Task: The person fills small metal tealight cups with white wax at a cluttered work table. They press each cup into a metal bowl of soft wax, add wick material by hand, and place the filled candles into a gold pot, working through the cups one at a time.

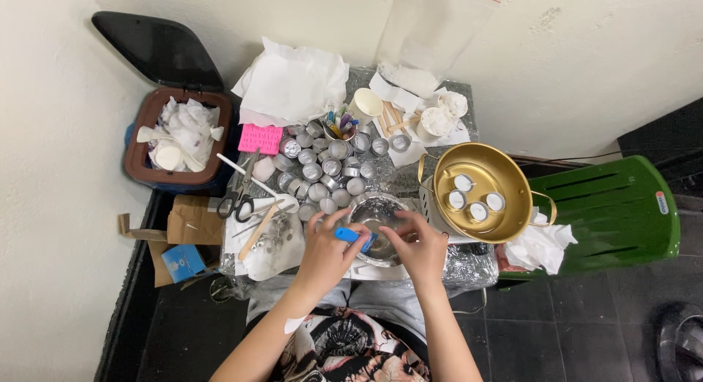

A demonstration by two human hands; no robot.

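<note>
Bowl point(375, 210), small, steel, on foil-covered table point(469, 261) near front edge: likely light, stiff, slippery; grip by rim. Left hand point(326, 250) pinches blue tool point(351, 235) over it; right hand point(419, 249) fingers curled at rim, grip unclear.

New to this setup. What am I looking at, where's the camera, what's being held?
No machine here: a person works with two bare hands. The single picture comes from a camera on their head, looking down. The left hand holds a small blue tool; the right hand is at the rim of a shiny metal bowl. The foil-covered table also carries many small metal cups, scissors, and a gold pot with four white-filled cups inside. A bin of paper scraps stands to the left.
</note>
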